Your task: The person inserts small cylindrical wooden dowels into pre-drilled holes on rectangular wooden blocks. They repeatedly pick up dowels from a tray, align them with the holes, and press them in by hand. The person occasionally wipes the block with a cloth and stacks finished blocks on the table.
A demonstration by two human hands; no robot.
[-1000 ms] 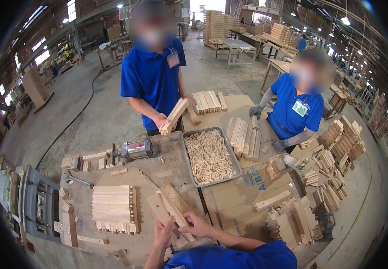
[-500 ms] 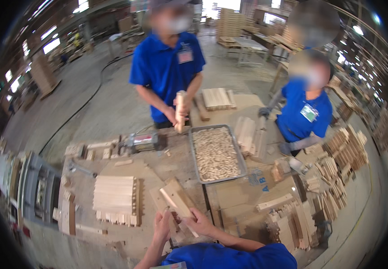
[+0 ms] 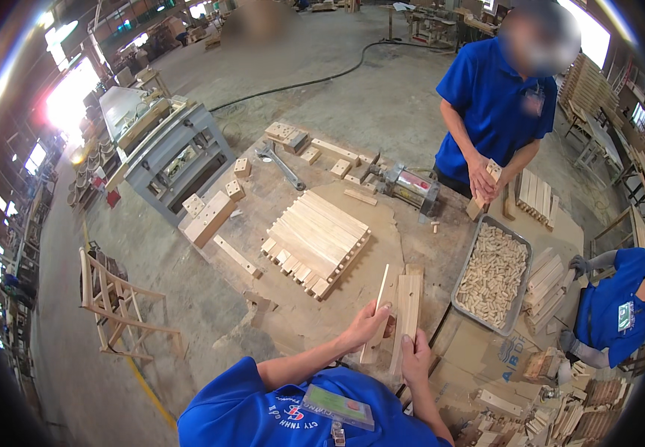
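Note:
My left hand (image 3: 367,325) is closed around a narrow wooden strip (image 3: 383,289), which slants upward past the fingers. Beside it, my right hand (image 3: 415,359) grips the lower end of a flat wooden slat (image 3: 409,309). Another piece of wood lies behind that slat, partly hidden. Up and left of my hands, a panel of slats (image 3: 317,237) lies side by side on the worktable (image 3: 251,309), with short pegs or teeth along its edges. A grey tray (image 3: 465,262) full of small wooden dowels stands to the right.
Across the table a co-worker (image 3: 495,112) holds a wooden block (image 3: 488,182). At right, another person in gloves (image 3: 611,309) stands by stacked slats (image 3: 546,287). A wrench (image 3: 281,165), drilled blocks and a motor-like machine (image 3: 409,188) lie at the far side. A wooden frame (image 3: 125,305) stands left.
The view has swung left, so the table and co-workers appear farther right. My left hand, earlier close against the right hand's slat, is now apart from it with a narrow strip.

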